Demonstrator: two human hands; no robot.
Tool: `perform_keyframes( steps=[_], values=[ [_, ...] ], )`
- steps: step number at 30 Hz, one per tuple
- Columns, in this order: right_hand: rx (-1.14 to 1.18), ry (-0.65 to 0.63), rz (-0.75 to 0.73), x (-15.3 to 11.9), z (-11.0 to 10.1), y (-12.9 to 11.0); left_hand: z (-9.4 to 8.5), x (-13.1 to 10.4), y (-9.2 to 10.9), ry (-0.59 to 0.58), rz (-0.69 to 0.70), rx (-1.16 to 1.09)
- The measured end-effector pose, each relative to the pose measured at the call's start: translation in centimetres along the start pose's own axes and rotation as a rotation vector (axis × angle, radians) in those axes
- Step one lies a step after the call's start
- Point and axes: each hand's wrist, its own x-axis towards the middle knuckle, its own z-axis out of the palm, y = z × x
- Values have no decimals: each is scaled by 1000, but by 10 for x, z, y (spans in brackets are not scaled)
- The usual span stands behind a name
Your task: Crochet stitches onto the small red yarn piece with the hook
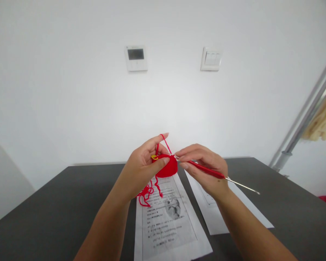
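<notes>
My left hand (145, 159) pinches a small red crochet piece (168, 168) between thumb and fingers, with its index finger raised. A strand of red yarn (166, 143) runs over that fingertip down to the piece's top edge. A yellow stitch marker (154, 157) is clipped at the piece's left side. My right hand (206, 166) grips a crochet hook (208, 170) with a red handle and metal ends. The hook's front tip meets the right upper edge of the piece; whether it sits inside a stitch I cannot tell. A yarn tail hangs below the piece.
Loose red yarn (146, 195) lies tangled on a printed sheet (174, 232) on the dark table (97, 188). Another sheet (217, 221) lies under my right forearm. Behind stands a white wall with a thermostat (136, 58) and a switch (211, 58); a metal pole (301, 134) slants at right.
</notes>
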Motion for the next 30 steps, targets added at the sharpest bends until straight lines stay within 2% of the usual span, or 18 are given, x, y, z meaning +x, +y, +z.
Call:
perform_keyframes(
  steps=[6, 14, 17, 22, 30],
  values=[
    [-37, -32, -50, -2, 0, 1, 2, -4, 7, 15, -24, 22],
    [-28, -20, -31, -4, 1, 1, 2, -2, 4, 22, -29, 16],
    [12, 4, 8, -5, 1, 1, 1, -2, 3, 21, -24, 12],
    [212, 33, 114, -2, -1, 2, 1, -3, 5, 19, -29, 30],
    [278, -91, 203, 4, -15, -1, 1, -5, 3, 19, -13, 94]
  ],
)
